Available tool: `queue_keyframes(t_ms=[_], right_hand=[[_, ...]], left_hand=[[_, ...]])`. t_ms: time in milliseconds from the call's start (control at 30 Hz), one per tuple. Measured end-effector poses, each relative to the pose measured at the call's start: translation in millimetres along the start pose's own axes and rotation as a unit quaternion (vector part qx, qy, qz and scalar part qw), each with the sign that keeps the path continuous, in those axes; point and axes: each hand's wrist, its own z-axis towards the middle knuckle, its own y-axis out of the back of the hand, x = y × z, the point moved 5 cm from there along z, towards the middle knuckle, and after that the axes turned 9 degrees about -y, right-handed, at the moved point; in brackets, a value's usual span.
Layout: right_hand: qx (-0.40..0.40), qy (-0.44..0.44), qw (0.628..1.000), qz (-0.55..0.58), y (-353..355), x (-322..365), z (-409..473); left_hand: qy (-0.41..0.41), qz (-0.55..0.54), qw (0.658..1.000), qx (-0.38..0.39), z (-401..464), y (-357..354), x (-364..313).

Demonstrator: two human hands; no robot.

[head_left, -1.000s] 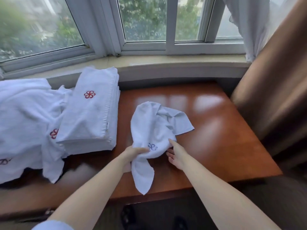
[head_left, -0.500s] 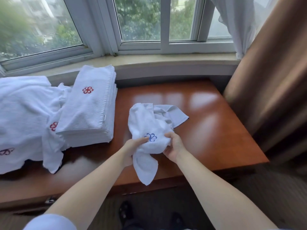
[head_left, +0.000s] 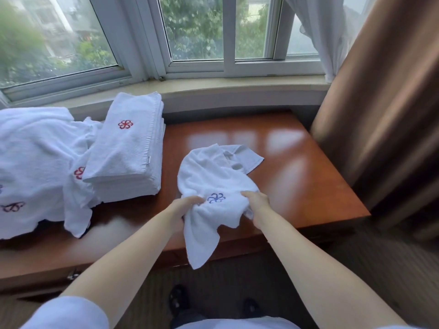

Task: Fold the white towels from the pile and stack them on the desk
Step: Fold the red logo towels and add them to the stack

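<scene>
Head view, one towel in work. Crumpled white hand towel (head_left: 213, 176) with a blue flower emblem (head_left: 216, 198) lies on the brown desk (head_left: 308, 186) at about 6 o'clock of the desktop, one tail hanging over the near edge. Left hand (head_left: 184, 206) grips the towel at 9 o'clock of the emblem, fingers curled into the cloth; right hand (head_left: 255, 200) grips it at 3 o'clock, fingers likewise closed on a bunch of fabric. Against the frame half a second earlier: both hands hold the same bunched edge, but they now sit slightly further apart, and more of the cloth is drawn out flat between them (emblem fully exposed, facing up). One second ago the right hand lay beside the towel, not yet gripping. Folded towel stack (head_left: 128, 148), red emblem on top, stands at 10 o'clock; unfolded pile (head_left: 35, 167) at 9 o'clock, touching the stack. Neither has moved.
</scene>
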Motion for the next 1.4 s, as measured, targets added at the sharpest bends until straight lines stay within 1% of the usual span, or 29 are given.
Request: queue_keyframes(t_ms=[67, 133, 200, 233, 267, 300, 333, 367, 400, 433, 467, 500, 533, 567, 600, 667, 733, 800, 967, 1033, 1100, 1133, 1167, 1200, 1233, 1267, 1300, 1333, 1400], right_hand=[[-0.05, -0.01, 0.999, 0.004, 10, 4, 3], [-0.091, -0.011, 0.995, -0.044, 23, 11, 8], [-0.09, -0.025, 0.987, -0.134, 31, 16, 9], [-0.078, -0.04, 0.982, -0.167, 33, 16, 7], [-0.062, -0.056, 0.98, -0.18, 33, 17, 7], [-0.044, -0.064, 0.982, -0.17, 30, 19, 6], [-0.032, -0.067, 0.991, -0.115, 27, 23, 7], [-0.025, -0.076, 0.997, -0.012, 23, 28, 8], [-0.023, -0.082, 0.99, 0.113, 18, 33, 8], [-0.024, -0.067, 0.975, 0.21, 13, 39, 10], [-0.022, -0.039, 0.96, 0.275, 8, 43, 11], [-0.009, -0.015, 0.953, 0.302, 4, 46, 12], [0.014, -0.003, 0.949, 0.316, -1, 48, 14], [0.032, 0.001, 0.948, 0.317, -4, 49, 16], [0.053, 0.006, 0.954, 0.296, -8, 49, 17], [0.079, 0.023, 0.978, 0.192, -16, 51, 22], [0.07, 0.015, 0.991, 0.117, -20, 47, 28], [0.055, 0.002, 0.995, 0.084, -23, 43, 35], [0.045, -0.011, 0.999, 0.014, -32, 32, 47], [0.035, 0.007, 0.996, -0.082, -39, 26, 51], [0.03, 0.055, 0.97, -0.233, -49, 20, 54], [0.038, 0.085, 0.944, -0.317, -54, 17, 56], [0.052, 0.11, 0.904, -0.409, -59, 13, 57], [0.068, 0.127, 0.853, -0.502, -64, 8, 58], [0.078, 0.135, 0.802, -0.576, -66, 3, 60], [0.079, 0.138, 0.77, -0.619, -66, -2, 63], [0.069, 0.14, 0.763, -0.628, -66, -3, 64], [0.049, 0.15, 0.773, -0.614, -65, -1, 64], [-0.02, 0.206, 0.791, -0.576, -67, 12, 60]], left_hand=[[0.0, -0.002, 1.0, 0.01, -2, 10, -1], [0.024, 0.015, 0.999, 0.037, -3, 25, 0], [0.067, 0.096, 0.99, 0.085, -11, 39, 3], [0.082, 0.144, 0.979, 0.122, -15, 44, 5], [0.086, 0.162, 0.968, 0.169, -18, 44, 5], [0.08, 0.137, 0.966, 0.205, -17, 42, 5], [0.06, 0.063, 0.974, 0.208, -13, 40, 1], [0.039, -0.059, 0.983, 0.17, -6, 38, -5], [0.036, -0.212, 0.972, 0.098, 3, 39, -7], [0.054, -0.356, 0.933, 0.015, 10, 41, -4], [0.073, -0.451, 0.887, -0.06, 16, 42, 3], [0.08, -0.494, 0.859, -0.107, 19, 42, 10], [0.074, -0.488, 0.86, -0.131, 21, 42, 14], [0.055, -0.471, 0.869, -0.143, 21, 41, 16], [0.033, -0.458, 0.876, -0.149, 23, 39, 16], [0.02, -0.459, 0.872, -0.167, 25, 38, 13], [0.015, -0.439, 0.882, -0.167, 28, 38, 6], [0.015, -0.394, 0.904, -0.162, 30, 38, 3], [0.025, -0.307, 0.939, -0.15, 38, 36, 2], [0.034, -0.27, 0.953, -0.137, 41, 34, 4], [0.04, -0.248, 0.959, -0.132, 46, 32, 8], [0.043, -0.244, 0.959, -0.135, 48, 32, 9], [0.047, -0.243, 0.959, -0.139, 50, 32, 11], [0.049, -0.245, 0.958, -0.144, 51, 33, 12], [0.051, -0.249, 0.956, -0.147, 52, 34, 12], [0.053, -0.255, 0.954, -0.149, 51, 34, 12], [0.053, -0.261, 0.952, -0.149, 51, 35, 11], [0.053, -0.263, 0.952, -0.147, 51, 35, 9], [0.044, -0.256, 0.955, -0.144, 53, 37, 8]])
